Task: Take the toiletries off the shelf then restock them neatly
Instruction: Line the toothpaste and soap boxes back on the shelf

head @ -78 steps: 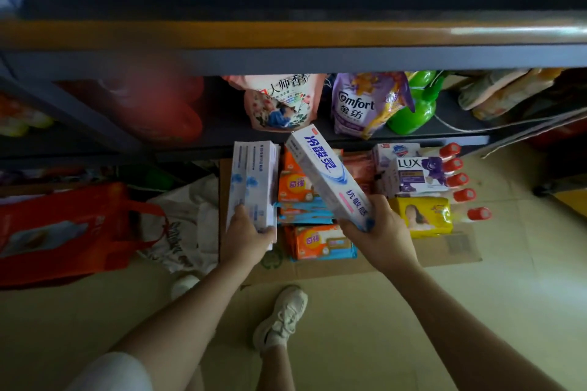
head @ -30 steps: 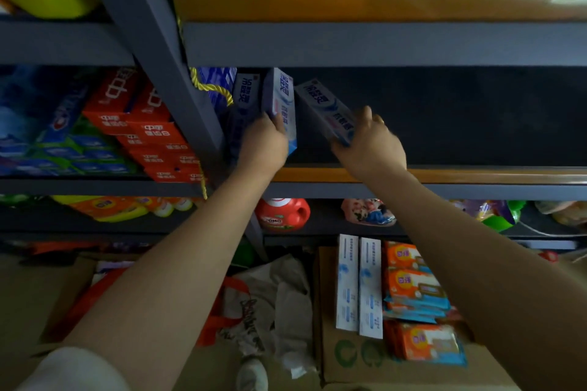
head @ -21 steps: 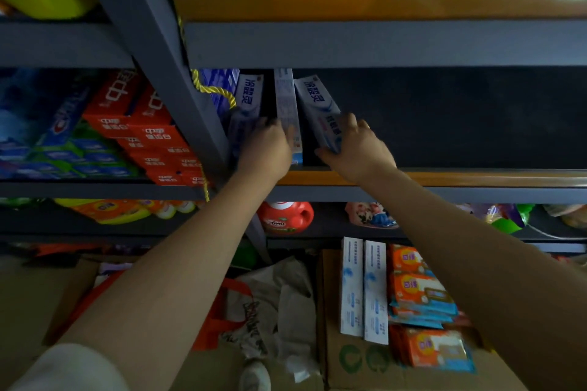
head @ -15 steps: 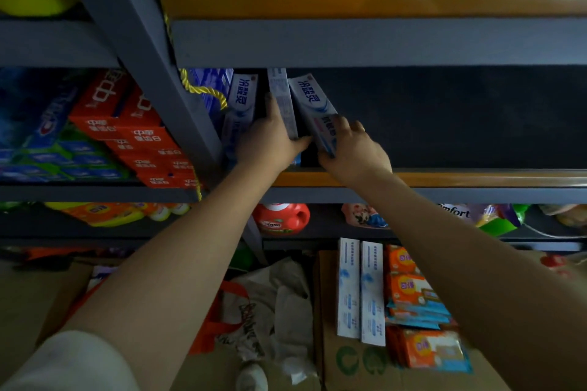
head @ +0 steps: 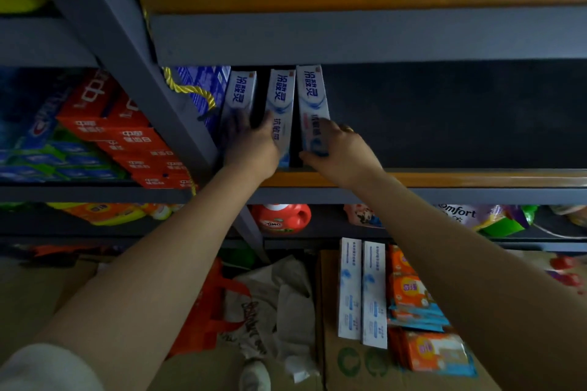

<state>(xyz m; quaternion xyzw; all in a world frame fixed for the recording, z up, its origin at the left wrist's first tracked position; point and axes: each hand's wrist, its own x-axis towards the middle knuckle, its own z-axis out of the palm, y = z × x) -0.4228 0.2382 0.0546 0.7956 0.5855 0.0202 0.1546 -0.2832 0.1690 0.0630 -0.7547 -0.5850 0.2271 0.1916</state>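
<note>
Three white-and-blue card toothpaste boxes (head: 281, 111) upright on our orange-edged shelf (head: 444, 178), left hand (head: 254, 146) fingers flat against the leftmost box; right hand (head: 343, 149) fingers grasping the rightmost box

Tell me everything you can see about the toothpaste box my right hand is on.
The rightmost toothpaste box looks like glossy white cardboard with blue Chinese lettering and a pale blue swirl. It stands on edge on the orange-edged shelf, running front to back, last in a row of three similar boxes, with dark bare shelf to its right. The right hand holds its near end, thumb at the lower corner.
</note>
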